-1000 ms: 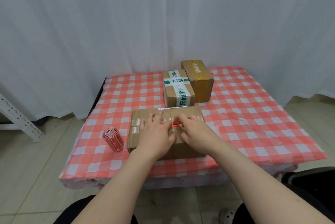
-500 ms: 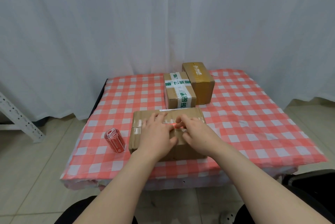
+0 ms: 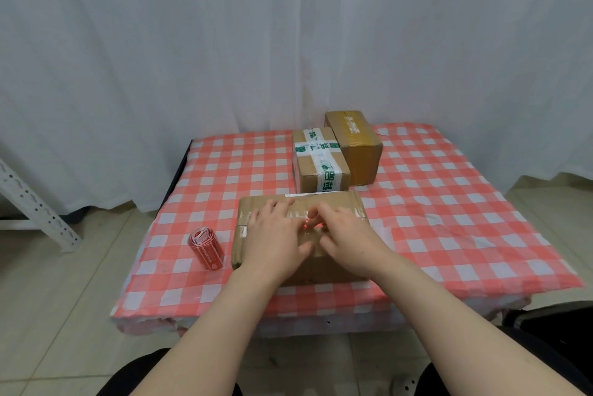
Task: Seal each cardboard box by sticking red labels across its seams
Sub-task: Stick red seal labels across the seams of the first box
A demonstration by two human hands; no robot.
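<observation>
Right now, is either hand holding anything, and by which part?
Left hand presses flat on the near box, gripping nothing. Right hand touches the red label on its seam; pinching or pressing cannot be told.

Counter in front of me, square-ish top. Covered by red-and-white checked cloth; cloth's near edge hangs crumpled over counter front. White curtain fills whole background, falls in folds to floor behind counter. Floor: pale beige tiles. White perforated metal strut slants at far left. Black object at lower right; cannot tell what.
</observation>
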